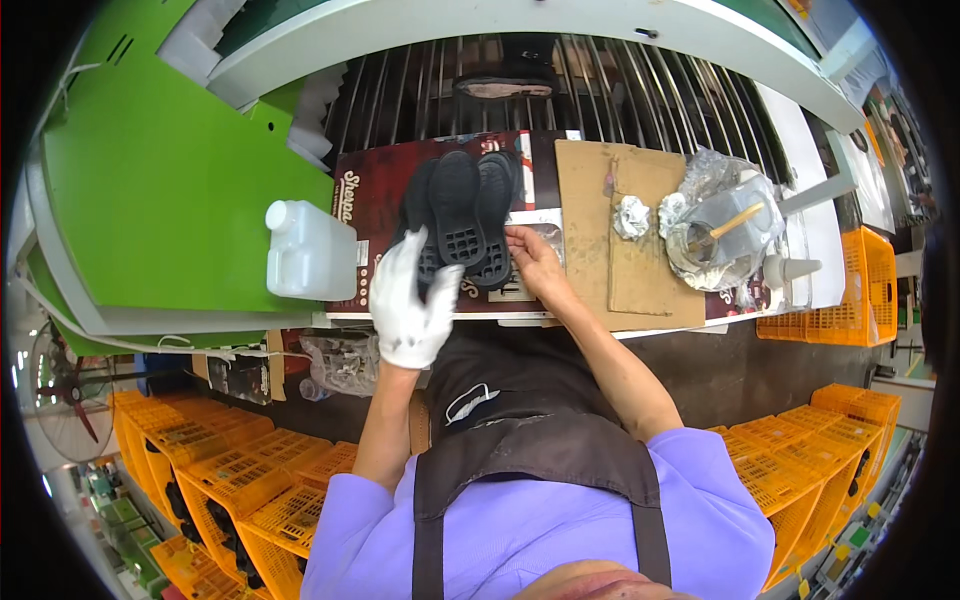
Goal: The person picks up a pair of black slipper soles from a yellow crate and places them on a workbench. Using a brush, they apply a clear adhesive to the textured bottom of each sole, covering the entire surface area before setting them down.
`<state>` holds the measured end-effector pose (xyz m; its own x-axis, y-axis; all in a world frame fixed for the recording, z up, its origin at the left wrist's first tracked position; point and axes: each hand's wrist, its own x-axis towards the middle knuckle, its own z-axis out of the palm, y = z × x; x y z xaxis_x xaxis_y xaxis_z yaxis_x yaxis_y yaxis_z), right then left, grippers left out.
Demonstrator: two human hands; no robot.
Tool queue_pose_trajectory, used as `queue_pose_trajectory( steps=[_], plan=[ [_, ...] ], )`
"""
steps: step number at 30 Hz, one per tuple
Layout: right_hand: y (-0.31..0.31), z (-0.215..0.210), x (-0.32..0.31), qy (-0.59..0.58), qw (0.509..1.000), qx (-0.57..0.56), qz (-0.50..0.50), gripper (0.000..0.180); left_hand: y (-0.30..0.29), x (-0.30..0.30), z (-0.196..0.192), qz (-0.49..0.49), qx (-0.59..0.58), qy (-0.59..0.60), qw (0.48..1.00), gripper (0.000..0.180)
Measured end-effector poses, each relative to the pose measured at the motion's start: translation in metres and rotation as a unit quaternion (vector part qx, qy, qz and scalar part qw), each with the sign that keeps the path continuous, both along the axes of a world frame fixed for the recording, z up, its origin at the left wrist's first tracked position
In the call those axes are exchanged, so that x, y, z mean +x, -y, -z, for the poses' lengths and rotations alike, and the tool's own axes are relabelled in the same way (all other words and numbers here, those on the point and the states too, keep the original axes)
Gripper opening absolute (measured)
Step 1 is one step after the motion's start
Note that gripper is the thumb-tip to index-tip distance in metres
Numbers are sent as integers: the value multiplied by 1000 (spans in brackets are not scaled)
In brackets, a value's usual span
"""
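Note:
Several black shoe soles (457, 205) lie overlapping in a small pile on a dark red printed cardboard sheet (380, 170) in front of me. Square grid hollows show at their near ends. My left hand (412, 305), in a white glove, is over the pile's near left end with thumb and fingers spread, slightly blurred. It holds nothing that I can see. My bare right hand (538, 265) is at the pile's right edge, its thumb and forefinger apart and pointing at the soles. Whether its fingertips touch them I cannot tell.
A white plastic jug (310, 252) stands left. To the right are brown cardboard (585, 230), crumpled foil (631, 217) and a plastic-wrapped container (730, 225) with a brush (735, 220). Beyond are metal rollers (400, 95) carrying another sole (503, 88). Orange crates (230, 460) flank me.

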<state>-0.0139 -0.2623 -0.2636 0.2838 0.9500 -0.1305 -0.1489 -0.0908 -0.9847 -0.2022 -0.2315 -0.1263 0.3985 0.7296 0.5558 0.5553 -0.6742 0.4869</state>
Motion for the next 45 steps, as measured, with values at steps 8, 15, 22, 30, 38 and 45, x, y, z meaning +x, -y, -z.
queue_pose_trajectory(
  steps=[8, 15, 22, 30, 38, 45],
  plan=[
    [82, -97, 63, 314, 932, 127, 128, 29, -39, 67, 2, -47, -100, -331, 937, 77],
    [137, -187, 213, 626, 731, 64, 264, 44, -46, 72, 9, -39, -120, -344, 930, 72],
    [141, -179, 264, 404, 897, -83, 161, 31, -59, 73, 9, -46, -209, -298, 930, 66],
    [145, -193, 237, 262, 947, -174, 67, 25, -57, 30, 8, 67, -380, 269, 882, 77],
    [144, -181, 224, 331, 909, -252, 9, 30, -29, 26, 4, 393, -595, 524, 465, 87],
    [148, -185, 215, 366, 901, -185, 139, 24, 4, 66, 35, 397, -670, 552, 299, 77]
  ],
)
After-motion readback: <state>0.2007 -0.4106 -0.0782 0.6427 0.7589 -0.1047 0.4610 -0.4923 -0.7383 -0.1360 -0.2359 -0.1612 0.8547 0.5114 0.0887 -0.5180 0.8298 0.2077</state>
